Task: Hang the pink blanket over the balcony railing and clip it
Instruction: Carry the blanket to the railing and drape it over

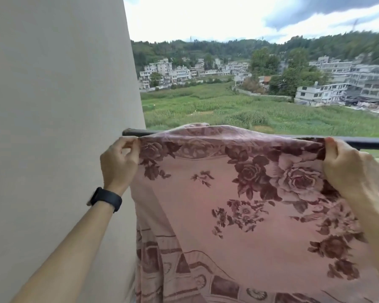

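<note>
The pink blanket (239, 226) with dark red roses hangs in the middle of the view, right in front of the person. Its top edge runs from left to right, along the same line as the balcony railing (363, 142), and the rest of it drops straight down toward the bottom of the view. The top edge bunches up in a soft hump that lies at the rail and hides the middle part of it; I cannot tell how far the cloth goes over the far side. The left hand (118, 162) pinches the top left corner, fingers curled tight on the cloth. The right hand (348, 169) grips the top right part of the edge the same way, thumb on top. The two hands are well apart, so the edge is stretched wide. A black watch (106, 199) sits on the left wrist. The railing is a dark bar that meets a plain pale wall (53, 106) on the left. Far past the rail there is a green field (228, 106), then white houses (166, 72), trees, hills and a cloudy sky.
</note>
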